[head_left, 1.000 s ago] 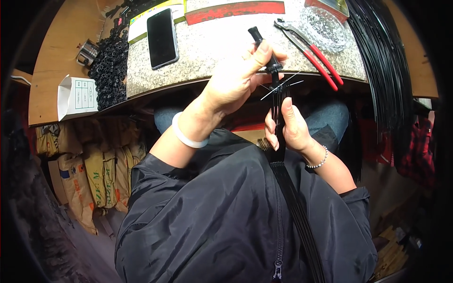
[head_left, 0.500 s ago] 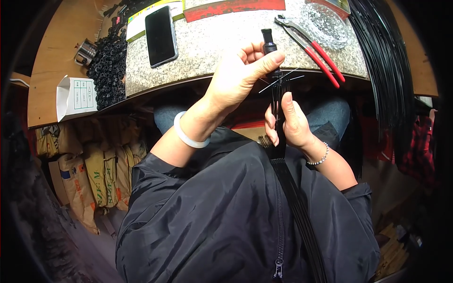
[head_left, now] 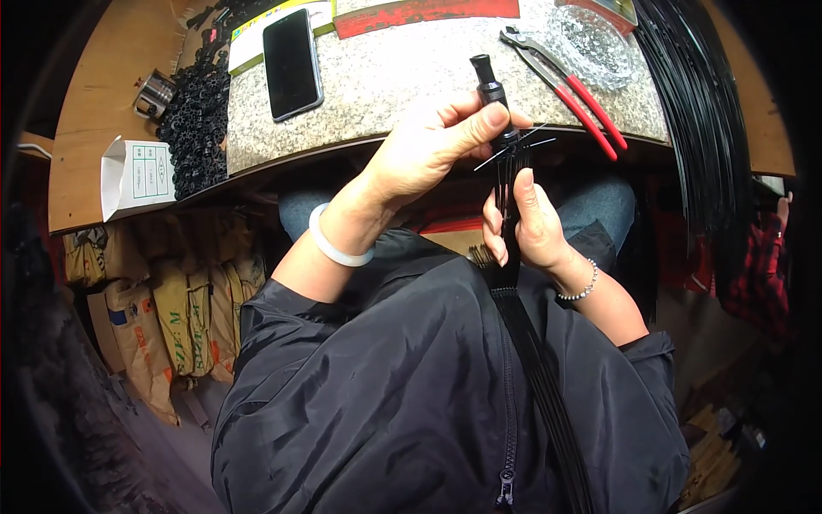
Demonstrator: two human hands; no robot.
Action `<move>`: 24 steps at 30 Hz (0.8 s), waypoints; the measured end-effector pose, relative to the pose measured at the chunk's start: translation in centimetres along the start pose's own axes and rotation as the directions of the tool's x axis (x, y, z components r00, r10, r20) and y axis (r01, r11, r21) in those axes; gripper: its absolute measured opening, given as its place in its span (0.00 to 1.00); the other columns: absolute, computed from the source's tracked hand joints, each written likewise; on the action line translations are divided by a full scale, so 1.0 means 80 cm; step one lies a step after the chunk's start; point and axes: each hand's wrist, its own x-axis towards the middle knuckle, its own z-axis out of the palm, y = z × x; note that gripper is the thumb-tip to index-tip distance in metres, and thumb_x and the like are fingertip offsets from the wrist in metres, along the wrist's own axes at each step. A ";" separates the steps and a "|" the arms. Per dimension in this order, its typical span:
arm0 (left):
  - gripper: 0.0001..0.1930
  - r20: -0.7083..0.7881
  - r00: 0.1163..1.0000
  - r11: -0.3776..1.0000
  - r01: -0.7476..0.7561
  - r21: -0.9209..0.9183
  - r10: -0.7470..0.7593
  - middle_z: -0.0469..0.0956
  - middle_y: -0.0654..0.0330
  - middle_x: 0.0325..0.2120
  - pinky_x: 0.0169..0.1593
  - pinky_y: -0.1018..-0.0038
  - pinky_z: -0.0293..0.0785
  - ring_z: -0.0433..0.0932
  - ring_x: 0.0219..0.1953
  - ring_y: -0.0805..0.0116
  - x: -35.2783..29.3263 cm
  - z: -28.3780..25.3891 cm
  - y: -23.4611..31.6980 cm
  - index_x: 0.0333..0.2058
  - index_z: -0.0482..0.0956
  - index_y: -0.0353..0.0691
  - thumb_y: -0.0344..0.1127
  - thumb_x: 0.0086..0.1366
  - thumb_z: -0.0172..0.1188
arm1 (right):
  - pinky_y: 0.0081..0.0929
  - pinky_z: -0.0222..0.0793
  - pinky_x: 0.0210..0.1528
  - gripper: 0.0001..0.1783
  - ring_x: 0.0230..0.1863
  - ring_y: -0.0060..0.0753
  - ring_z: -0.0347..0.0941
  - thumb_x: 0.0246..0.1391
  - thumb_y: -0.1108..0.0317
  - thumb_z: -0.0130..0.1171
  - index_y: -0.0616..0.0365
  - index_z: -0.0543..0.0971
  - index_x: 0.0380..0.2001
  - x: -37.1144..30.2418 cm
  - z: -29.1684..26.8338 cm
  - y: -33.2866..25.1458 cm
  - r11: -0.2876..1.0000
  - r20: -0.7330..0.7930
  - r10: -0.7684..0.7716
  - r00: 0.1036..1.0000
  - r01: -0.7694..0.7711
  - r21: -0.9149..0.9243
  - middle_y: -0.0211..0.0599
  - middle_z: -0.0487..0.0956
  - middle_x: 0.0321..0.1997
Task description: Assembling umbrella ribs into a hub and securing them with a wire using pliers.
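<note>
Between the thumb and fingers of my left hand (head_left: 437, 146) is a black tubular piece (head_left: 489, 86), its flared end up and leaning left. Thin black rods or strands fan out sideways from under it, and several run down into my right hand. My right hand (head_left: 533, 224) is closed around a bundle of long black strips (head_left: 548, 385). The bundle passes through a narrow band (head_left: 505, 292) below that hand and trails down over my dark jacket. How the strands join the black piece is partly hidden by my fingers.
Red-handled pliers (head_left: 582, 107) lie on the stone-topped table, beside a clear glass dish (head_left: 591, 47). A phone (head_left: 292, 67) rests further left, near a heap of small black parts (head_left: 201, 141), a metal cup (head_left: 155, 94) and a white box (head_left: 139, 178). Long black strands (head_left: 706, 137) hang at the right.
My left hand has shifted slightly down and turned, so the black piece now leans more to the left. My right hand has stayed almost in place.
</note>
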 end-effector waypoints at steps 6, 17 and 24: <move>0.15 -0.024 1.000 0.999 -0.012 0.037 0.013 0.77 0.60 0.36 0.43 0.81 0.73 0.76 0.38 0.76 -0.002 0.000 -0.003 0.44 0.74 0.33 0.38 0.65 0.54 | 0.17 0.63 0.15 0.38 0.11 0.23 0.66 0.56 0.33 0.30 0.59 0.69 0.19 -0.001 0.001 0.001 1.000 -0.002 -0.004 1.000 0.004 0.004 0.35 0.70 0.11; 0.13 -0.019 1.000 0.991 0.010 0.130 -0.008 0.78 0.61 0.33 0.38 0.81 0.72 0.76 0.34 0.78 0.000 0.004 0.000 0.40 0.77 0.34 0.38 0.63 0.57 | 0.17 0.63 0.15 0.39 0.11 0.23 0.66 0.56 0.32 0.30 0.59 0.69 0.19 -0.001 0.000 0.001 1.000 0.000 -0.010 1.000 0.010 0.005 0.35 0.70 0.11; 0.15 -0.051 0.999 0.982 0.028 0.186 -0.019 0.78 0.62 0.32 0.35 0.82 0.72 0.75 0.31 0.79 0.001 0.005 0.000 0.40 0.77 0.34 0.41 0.63 0.57 | 0.18 0.61 0.13 0.39 0.09 0.25 0.64 0.56 0.33 0.29 0.60 0.69 0.21 0.000 0.000 0.000 1.000 -0.024 -0.026 0.999 0.026 -0.015 0.35 0.67 0.10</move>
